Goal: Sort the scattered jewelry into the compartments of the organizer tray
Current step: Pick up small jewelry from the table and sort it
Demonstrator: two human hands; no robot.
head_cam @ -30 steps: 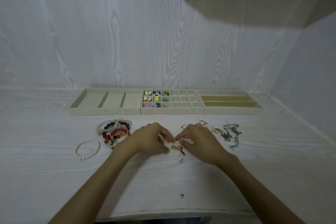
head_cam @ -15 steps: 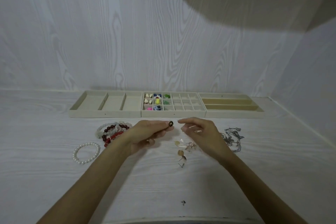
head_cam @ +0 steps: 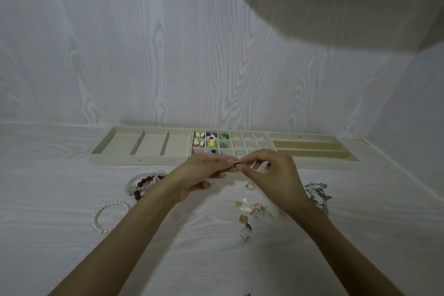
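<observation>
Close to the table's [head_cam: 60,259] near edge lies a tiny dark speck [head_cam: 247,294]. A bit farther in, near the middle, sit little gold earrings and pins [head_cam: 249,214], and a white pearl bracelet [head_cam: 108,216] lies toward the left edge. Past that is a heap of red and pale bead bracelets [head_cam: 144,182], and a gray chain [head_cam: 317,193] lies on the right side. Above the table the two hands have come together; half a second ago they were apart. Then only the left hand [head_cam: 204,170] pinched the small dark ring [head_cam: 236,164]. Now the right hand [head_cam: 271,173] pinches it too, with thumb and finger, so both hands hold it at once. The ring looks black and round, with a pale bit inside, and it is held up in front of the organizer tray [head_cam: 240,163]. The tray stands along the table's far edge, by the wall. Its small middle boxes hold white, blue, yellow, green and pink bits [head_cam: 209,143]. The long boxes on its left and right look bare. I can see no words anywhere.
</observation>
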